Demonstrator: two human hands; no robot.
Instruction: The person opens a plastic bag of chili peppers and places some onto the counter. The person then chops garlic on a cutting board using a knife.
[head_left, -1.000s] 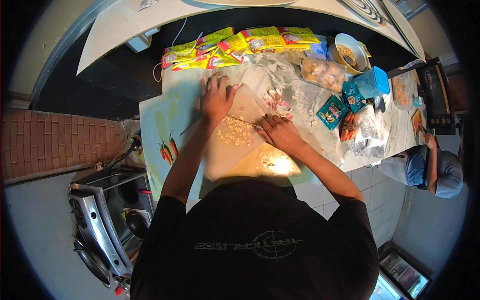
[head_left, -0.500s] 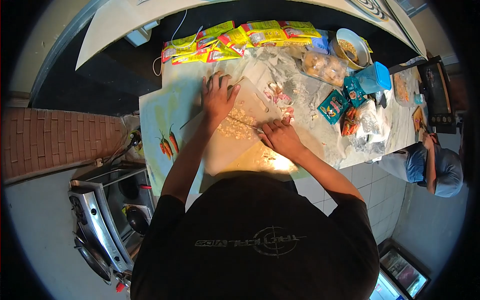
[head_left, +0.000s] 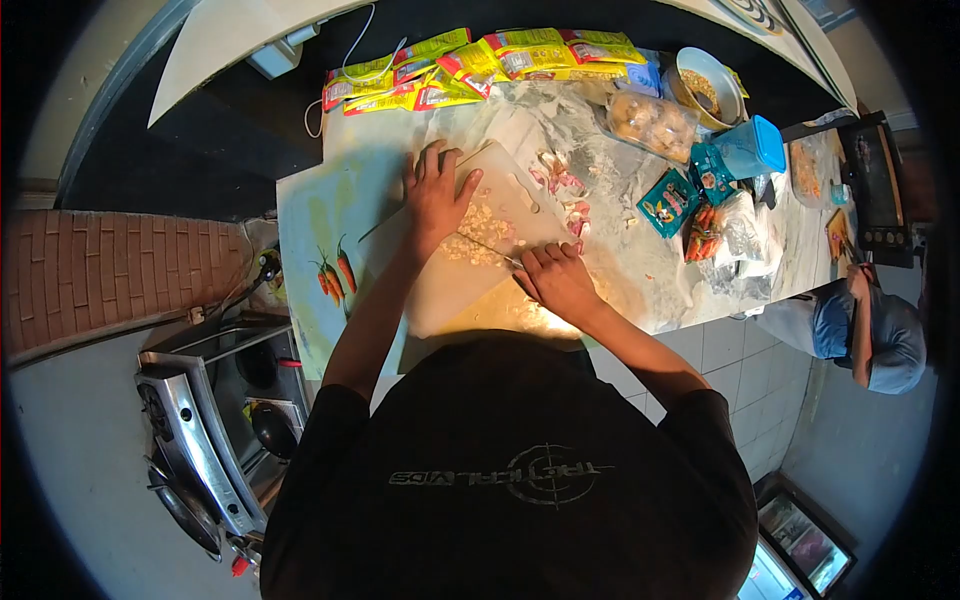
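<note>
My right hand [head_left: 556, 284] is closed around the handle of a knife [head_left: 487, 245], whose blade reaches left across the white cutting board [head_left: 445, 305]. Pale chopped garlic [head_left: 470, 248] is spread on the board around the blade. Over the board's left side lies my left hand [head_left: 436, 200], its fingers spread and the thumb out, close to the blade and the chopped pieces. My left hand and forearm hide part of the board and the far end of the blade. Pinkish-white garlic skins [head_left: 558, 178] are scattered just beyond the board's right edge.
Several red chillies [head_left: 334, 274] lie left of the board. Yellow packets [head_left: 520, 55] line the back, near a bowl [head_left: 706, 85], a clear pack [head_left: 652, 122], a blue container [head_left: 750, 150] and green sachets [head_left: 668, 203]. Another person [head_left: 868, 330] stands at far right; a stove [head_left: 195, 450] is lower left.
The view has shifted slightly, so the counter sits a little higher. My right hand and the knife handle have moved slightly left and toward me. My left hand stays spread in place.
</note>
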